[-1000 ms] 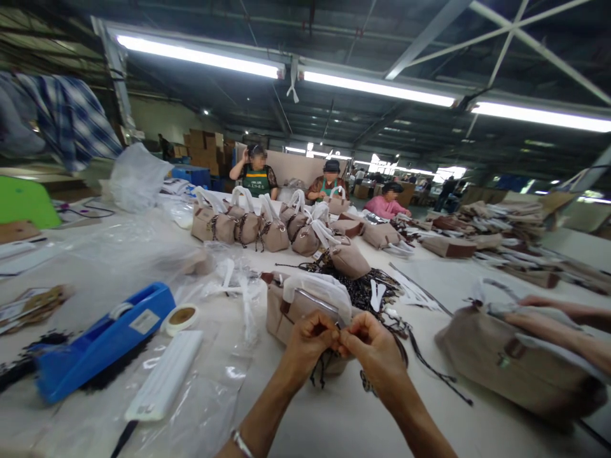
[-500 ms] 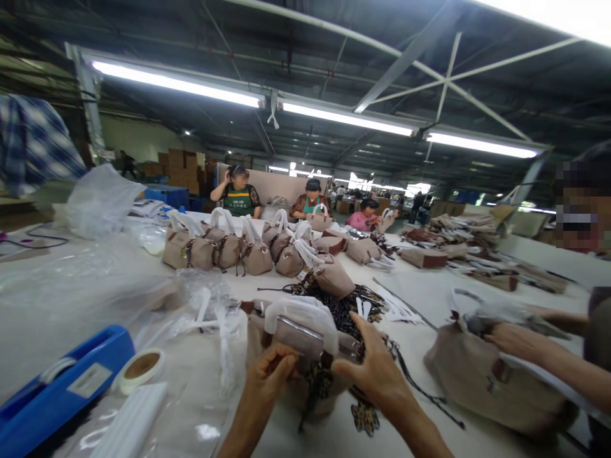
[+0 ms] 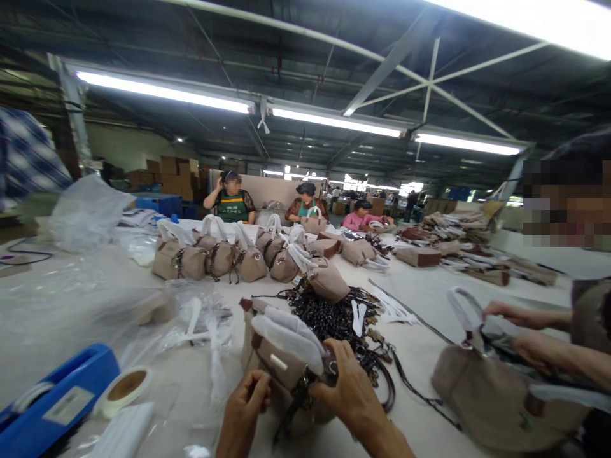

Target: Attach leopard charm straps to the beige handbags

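A taupe handbag (image 3: 272, 356) with white-wrapped handles stands on the table in front of me. My left hand (image 3: 248, 397) is at its lower left, fingers curled together; whatever they pinch is too small to make out. My right hand (image 3: 346, 381) grips the bag's right side near a metal ring, thumb and fingers around the edge. A dark charm strap (image 3: 291, 407) hangs down the bag's front between my hands. Behind the bag lies a pile of black cords (image 3: 319, 312) with a white strip on top.
At the left are a blue tape dispenser (image 3: 71, 394), a tape roll (image 3: 126, 385) and clear plastic. A row of bags (image 3: 219, 254) stands farther back. At the right, a person's hands (image 3: 539, 343) work in a larger bag (image 3: 506, 394). Several people sit across the table.
The bag's handles have tipped toward the front. My right hand has moved left and taken hold of the bag's side. The neighbour's hands have shifted, and the view has turned slightly right.
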`<act>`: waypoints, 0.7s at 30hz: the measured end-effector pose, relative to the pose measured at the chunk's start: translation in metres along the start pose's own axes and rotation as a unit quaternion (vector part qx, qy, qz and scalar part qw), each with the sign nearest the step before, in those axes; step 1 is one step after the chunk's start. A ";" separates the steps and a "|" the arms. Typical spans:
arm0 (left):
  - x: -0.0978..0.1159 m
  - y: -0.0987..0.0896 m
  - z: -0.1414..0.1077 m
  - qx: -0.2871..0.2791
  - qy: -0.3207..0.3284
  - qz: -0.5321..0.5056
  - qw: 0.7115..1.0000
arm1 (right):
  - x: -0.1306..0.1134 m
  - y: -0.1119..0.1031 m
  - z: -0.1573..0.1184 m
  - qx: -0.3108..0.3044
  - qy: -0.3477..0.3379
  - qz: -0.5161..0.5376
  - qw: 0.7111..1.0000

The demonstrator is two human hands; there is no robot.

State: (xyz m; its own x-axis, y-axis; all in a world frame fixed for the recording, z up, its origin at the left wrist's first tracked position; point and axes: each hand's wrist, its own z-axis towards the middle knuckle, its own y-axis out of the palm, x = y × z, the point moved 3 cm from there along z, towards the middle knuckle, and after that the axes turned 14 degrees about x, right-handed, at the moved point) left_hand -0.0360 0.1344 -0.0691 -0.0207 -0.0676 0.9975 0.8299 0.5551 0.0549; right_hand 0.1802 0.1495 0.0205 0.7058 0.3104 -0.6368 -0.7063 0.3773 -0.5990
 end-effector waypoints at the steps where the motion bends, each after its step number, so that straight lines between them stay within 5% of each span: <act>1: -0.002 0.000 0.000 -0.014 -0.004 0.007 1.000 | 0.005 0.001 -0.001 0.009 0.033 0.005 0.999; 7: -0.018 0.003 -0.004 -0.023 -0.019 0.010 1.000 | 0.025 0.010 -0.014 0.034 0.136 0.205 0.969; 13: -0.029 0.006 0.008 -0.030 0.013 0.046 0.998 | 0.062 -0.033 -0.002 0.105 0.299 0.416 0.852; 18: -0.027 0.036 0.034 -0.059 0.116 0.179 0.975 | 0.079 -0.097 0.046 0.328 0.325 0.397 0.793; 21: -0.033 0.067 0.063 -0.063 0.189 0.265 0.943 | 0.079 -0.111 0.100 0.459 0.276 0.371 0.758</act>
State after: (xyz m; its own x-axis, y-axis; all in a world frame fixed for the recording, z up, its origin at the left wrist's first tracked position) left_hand -0.0145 0.2264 -0.0957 0.5967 -0.1122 0.7946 0.7281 0.4919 -0.4774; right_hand 0.3198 0.2195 0.0848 -0.1773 0.4179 -0.8910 -0.3833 0.8046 0.4536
